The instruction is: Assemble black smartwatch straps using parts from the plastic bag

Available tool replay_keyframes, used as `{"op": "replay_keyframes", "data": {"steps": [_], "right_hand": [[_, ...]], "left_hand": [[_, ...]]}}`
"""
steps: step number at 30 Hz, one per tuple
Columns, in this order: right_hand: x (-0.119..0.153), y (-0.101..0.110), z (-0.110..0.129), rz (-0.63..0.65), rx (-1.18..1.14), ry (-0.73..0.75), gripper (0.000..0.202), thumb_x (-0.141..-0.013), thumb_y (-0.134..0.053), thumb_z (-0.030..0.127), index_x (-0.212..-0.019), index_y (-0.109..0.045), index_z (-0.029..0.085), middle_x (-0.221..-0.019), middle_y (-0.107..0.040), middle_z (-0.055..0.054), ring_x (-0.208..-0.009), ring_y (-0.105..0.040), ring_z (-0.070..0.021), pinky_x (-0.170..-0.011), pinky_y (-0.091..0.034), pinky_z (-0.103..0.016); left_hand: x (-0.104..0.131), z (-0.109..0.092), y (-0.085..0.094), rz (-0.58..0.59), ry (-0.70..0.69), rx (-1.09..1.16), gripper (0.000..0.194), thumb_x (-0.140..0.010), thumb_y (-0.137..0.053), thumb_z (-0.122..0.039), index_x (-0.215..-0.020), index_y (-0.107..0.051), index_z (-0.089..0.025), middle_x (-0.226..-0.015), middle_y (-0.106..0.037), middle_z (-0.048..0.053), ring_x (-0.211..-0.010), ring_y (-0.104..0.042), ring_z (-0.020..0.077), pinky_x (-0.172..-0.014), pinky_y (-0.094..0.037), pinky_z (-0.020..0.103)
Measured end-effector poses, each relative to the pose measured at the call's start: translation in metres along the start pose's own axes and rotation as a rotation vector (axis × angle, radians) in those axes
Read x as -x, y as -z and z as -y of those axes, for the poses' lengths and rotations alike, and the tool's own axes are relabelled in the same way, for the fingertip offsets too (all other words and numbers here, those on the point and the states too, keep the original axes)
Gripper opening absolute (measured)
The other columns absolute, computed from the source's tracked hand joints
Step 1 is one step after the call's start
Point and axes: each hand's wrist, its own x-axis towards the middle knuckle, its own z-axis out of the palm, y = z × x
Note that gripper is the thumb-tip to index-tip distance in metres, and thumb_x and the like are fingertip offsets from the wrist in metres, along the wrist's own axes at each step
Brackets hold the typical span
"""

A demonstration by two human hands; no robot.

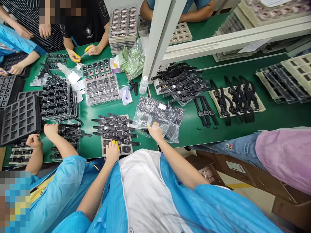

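Observation:
My left hand (pixel 112 152), with yellow finger cots, rests at the near part of a pale tray (pixel 104 152). Its fingers are bent and pressed together over the tray's square black watch pieces; what they hold, if anything, is hidden. Black-strapped watches (pixel 116 127) lie in rows across the tray's far part, just beyond that hand. Farther right, my right hand (pixel 155 132), also in yellow finger cots, has its fingers closed at the open end of a clear plastic bag (pixel 167 113). Dark items inside the bag show through the film beside the fingers.
A water bottle (pixel 143 85) stands behind the bag. Beyond the watches is a tray of square pieces (pixel 102 90). A heap of strapped watches (pixel 182 81) lies by the white post (pixel 157 38). A co-worker's arm (pixel 63 142) reaches in at left; black foam trays (pixel 20 119) lean there.

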Motion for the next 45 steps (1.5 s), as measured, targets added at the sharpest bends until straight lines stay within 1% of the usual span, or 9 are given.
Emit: {"op": "replay_keyframes", "data": {"steps": [5,10,15,20,25,30,35,40,45], "right_hand": [[-0.02,-0.006,0.012,-0.034,-0.199,-0.155,0.024,-0.099,-0.054,0.02,-0.12,-0.047,0.011,-0.115,-0.056,-0.017,-0.101,-0.062,-0.0255,-0.087,-0.046,-0.035],[-0.013,0.004,0.0,0.111,-0.519,-0.161,0.009,-0.095,-0.053,0.017,-0.093,-0.045,0.021,-0.08,-0.053,0.0,-0.08,-0.057,-0.0173,-0.074,-0.047,-0.029],[0.023,0.013,-0.019,0.418,-0.841,-0.159,0.014,-0.082,-0.057,0.019,-0.091,-0.046,0.022,-0.072,-0.06,-0.001,-0.058,-0.057,-0.0151,-0.053,-0.05,-0.027],[0.07,0.02,-0.027,0.619,-1.015,-0.089,0.027,-0.075,-0.062,0.032,-0.096,-0.05,0.022,-0.072,-0.063,0.001,-0.051,-0.051,-0.0121,-0.043,-0.04,-0.022],[0.111,0.023,-0.01,0.666,-1.131,0.1,0.041,-0.08,-0.069,0.055,-0.096,-0.05,0.022,-0.058,-0.052,0.008,-0.045,-0.042,-0.0093,-0.043,-0.034,-0.021],[0.141,0.03,0.014,0.719,-1.12,0.205,0.044,-0.081,-0.07,0.059,-0.088,-0.048,0.023,-0.056,-0.054,0.007,-0.047,-0.045,-0.0102,-0.047,-0.037,-0.023],[0.168,0.043,0.031,0.826,-1.139,0.267,0.04,-0.084,-0.068,0.057,-0.089,-0.05,0.022,-0.056,-0.053,0.008,-0.045,-0.041,-0.009,-0.046,-0.032,-0.023],[0.191,0.05,0.042,0.972,-1.184,0.308,0.039,-0.087,-0.068,0.056,-0.085,-0.049,0.022,-0.05,-0.051,0.008,-0.042,-0.039,-0.0093,-0.046,-0.032,-0.023],[0.195,0.055,0.041,1.048,-1.237,0.282,0.039,-0.085,-0.071,0.053,-0.078,-0.05,0.022,-0.044,-0.046,0.008,-0.039,-0.035,-0.0086,-0.044,-0.029,-0.024]], "left_hand": [[-0.013,0.001,0.01,0.051,0.019,-0.062,0.038,-0.098,-0.046,-0.027,-0.116,-0.071,-0.006,-0.117,-0.066,0.024,-0.113,-0.054,0.0383,-0.088,-0.044,0.049],[-0.017,0.001,0.01,0.059,0.031,-0.066,0.041,-0.101,-0.04,-0.029,-0.104,-0.074,-0.005,-0.107,-0.067,0.024,-0.107,-0.056,0.0386,-0.086,-0.044,0.049],[-0.015,0.001,0.007,0.084,0.01,-0.049,0.039,-0.101,-0.042,-0.027,-0.102,-0.074,-0.005,-0.106,-0.067,0.024,-0.107,-0.056,0.0389,-0.086,-0.044,0.05],[-0.014,0.006,0.005,0.105,0.012,-0.016,0.043,-0.104,-0.037,-0.027,-0.107,-0.073,-0.005,-0.106,-0.068,0.024,-0.108,-0.057,0.0385,-0.088,-0.045,0.049],[-0.017,0.004,0.007,0.1,0.056,0.049,0.039,-0.103,-0.037,-0.02,-0.119,-0.069,-0.005,-0.109,-0.067,0.024,-0.111,-0.057,0.0372,-0.091,-0.047,0.048],[-0.019,0.012,0.017,0.087,0.132,0.188,0.026,-0.099,-0.044,-0.015,-0.108,-0.068,-0.01,-0.113,-0.068,0.022,-0.114,-0.061,0.0357,-0.094,-0.049,0.046],[0.005,-0.004,0.042,0.077,0.226,0.459,0.019,-0.096,-0.049,-0.016,-0.113,-0.059,-0.015,-0.093,-0.072,0.01,-0.086,-0.07,0.0243,-0.074,-0.055,0.033],[0.023,-0.043,0.086,-0.114,-0.142,1.136,0.04,-0.093,-0.047,-0.01,-0.131,-0.054,-0.02,-0.115,-0.071,0.01,-0.104,-0.069,0.0206,-0.091,-0.057,0.036],[0.02,-0.048,0.117,-0.216,-0.429,1.054,0.065,-0.082,-0.044,0.002,-0.14,-0.056,-0.023,-0.132,-0.065,0.011,-0.125,-0.062,0.0238,-0.106,-0.053,0.042]]}}
